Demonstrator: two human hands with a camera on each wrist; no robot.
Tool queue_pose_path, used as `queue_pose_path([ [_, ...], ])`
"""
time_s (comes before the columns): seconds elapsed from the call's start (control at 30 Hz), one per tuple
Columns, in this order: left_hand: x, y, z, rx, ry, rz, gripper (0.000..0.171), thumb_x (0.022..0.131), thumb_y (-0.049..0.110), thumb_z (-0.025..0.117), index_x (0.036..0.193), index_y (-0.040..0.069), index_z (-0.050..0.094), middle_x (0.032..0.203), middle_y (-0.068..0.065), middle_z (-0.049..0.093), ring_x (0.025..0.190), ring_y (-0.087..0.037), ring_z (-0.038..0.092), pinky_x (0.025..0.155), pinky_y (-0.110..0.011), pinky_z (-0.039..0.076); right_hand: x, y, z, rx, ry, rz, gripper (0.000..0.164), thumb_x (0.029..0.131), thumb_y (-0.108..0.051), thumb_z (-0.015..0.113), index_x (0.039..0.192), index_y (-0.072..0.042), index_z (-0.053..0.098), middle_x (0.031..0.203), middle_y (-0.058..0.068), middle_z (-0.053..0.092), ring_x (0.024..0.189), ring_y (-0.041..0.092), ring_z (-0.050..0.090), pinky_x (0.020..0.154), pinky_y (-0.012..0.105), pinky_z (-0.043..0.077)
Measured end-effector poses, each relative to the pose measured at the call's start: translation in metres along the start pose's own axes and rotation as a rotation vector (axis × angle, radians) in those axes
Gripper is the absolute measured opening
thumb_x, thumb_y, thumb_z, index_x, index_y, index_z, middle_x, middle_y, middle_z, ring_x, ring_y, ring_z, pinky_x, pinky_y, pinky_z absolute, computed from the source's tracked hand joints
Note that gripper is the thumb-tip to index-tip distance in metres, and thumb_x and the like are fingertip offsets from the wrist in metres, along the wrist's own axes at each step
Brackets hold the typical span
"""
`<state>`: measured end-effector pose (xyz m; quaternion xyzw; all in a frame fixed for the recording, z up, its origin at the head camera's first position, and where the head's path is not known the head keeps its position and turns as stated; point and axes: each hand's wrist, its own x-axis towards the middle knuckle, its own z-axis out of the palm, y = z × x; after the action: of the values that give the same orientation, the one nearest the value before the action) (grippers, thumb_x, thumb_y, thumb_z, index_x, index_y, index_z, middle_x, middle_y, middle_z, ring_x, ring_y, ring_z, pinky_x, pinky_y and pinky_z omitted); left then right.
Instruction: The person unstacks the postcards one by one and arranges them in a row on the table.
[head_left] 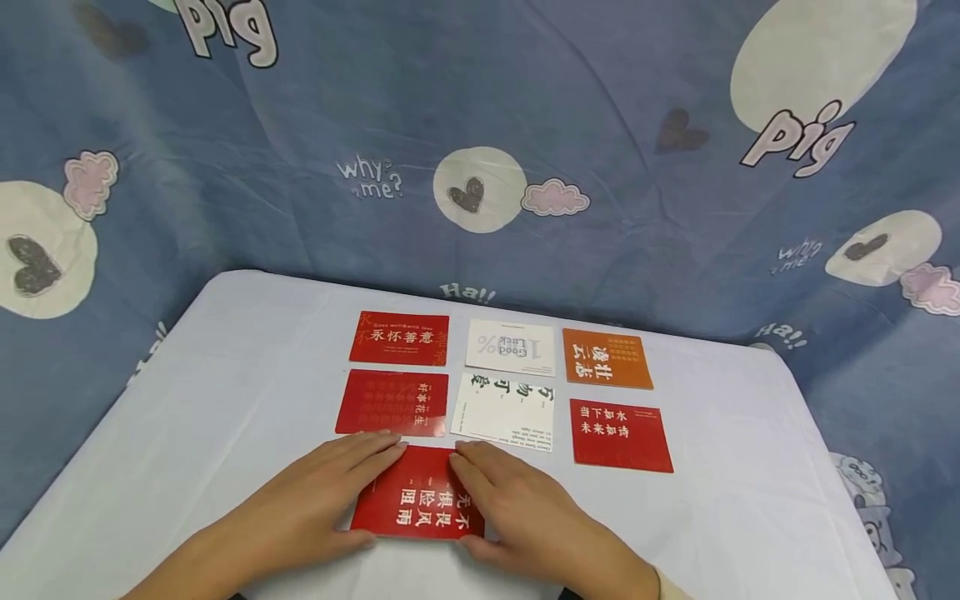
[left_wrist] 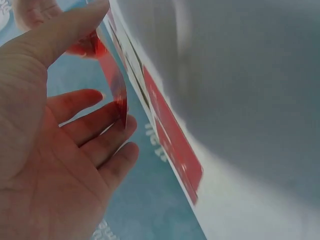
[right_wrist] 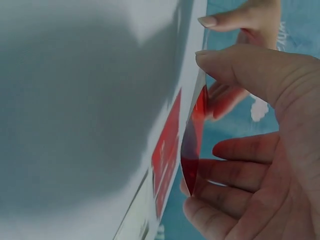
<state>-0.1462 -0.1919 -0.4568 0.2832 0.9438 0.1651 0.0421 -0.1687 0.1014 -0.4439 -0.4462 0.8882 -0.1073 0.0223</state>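
A red card (head_left: 429, 479) with white Chinese characters lies near the front of the table, between my two hands. My left hand (head_left: 315, 492) holds its left side, fingers at the far corner and thumb at the near corner. On the opposite side my right hand (head_left: 532, 508) holds it the same way, fingers at the far edge and thumb at the near one. In the left wrist view the glossy card (left_wrist: 114, 77) appears almost edge-on against the fingers. The right wrist view also shows the card (right_wrist: 195, 135) edge-on, beside the fingertips.
Beyond the hands, cards lie in two rows: two red ones (head_left: 399, 338) (head_left: 392, 403) at left, two white ones (head_left: 510, 348) (head_left: 504, 414) in the middle, an orange one (head_left: 608, 358) and a red one (head_left: 621, 436) at right. A blue patterned cloth (head_left: 600, 242) hangs behind the white table (head_left: 750, 500).
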Motion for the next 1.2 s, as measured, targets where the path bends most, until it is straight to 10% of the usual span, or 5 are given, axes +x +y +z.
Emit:
queue_pose_path([
  [1.2,-0.033,-0.038,0.003,-0.064,-0.038,-0.151,0.105,0.062,0.042,0.100,0.152,0.012,0.055,0.149,-0.005,0.056,0.132,-0.030,0.054,0.094,-0.053,0.059,0.054,-0.018,0.041,-0.066,-0.051,-0.082,0.077,0.088,-0.048,0.080,0.147,-0.005,0.057,0.150,0.008,0.056,0.142,0.021,0.050,0.117,0.031,0.039],
])
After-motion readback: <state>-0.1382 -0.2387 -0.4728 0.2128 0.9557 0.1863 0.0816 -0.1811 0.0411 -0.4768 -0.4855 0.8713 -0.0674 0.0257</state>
